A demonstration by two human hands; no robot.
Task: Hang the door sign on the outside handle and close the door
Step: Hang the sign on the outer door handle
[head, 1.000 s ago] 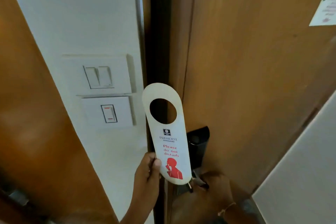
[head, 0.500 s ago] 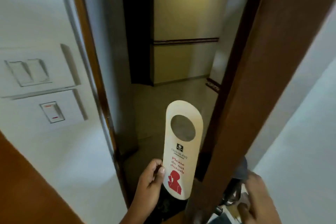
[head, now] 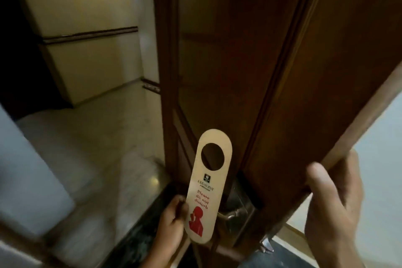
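A cream door sign (head: 206, 187) with a round hole, red "Please do not disturb" lettering and a red figure stands upright in my left hand (head: 173, 217), which pinches its lower left edge. Just right of the sign's lower end, the dark metal outside handle (head: 233, 213) sticks out from the dark wooden door (head: 239, 61). The door stands open, its outer face towards me. My right hand (head: 335, 200) grips the door's edge from the right, thumb on the outer face.
Through the doorway on the left lies a corridor with a pale stone floor (head: 104, 159) and a cream wall with a dark rail (head: 91, 35). A dark threshold strip (head: 139, 230) crosses below my left hand. A light wall (head: 382, 159) shows to the right.
The door has swung wide open and its outer face and handle have come into sight. My right hand left the inner handle and took the door's edge. The sign moved towards the outside handle.
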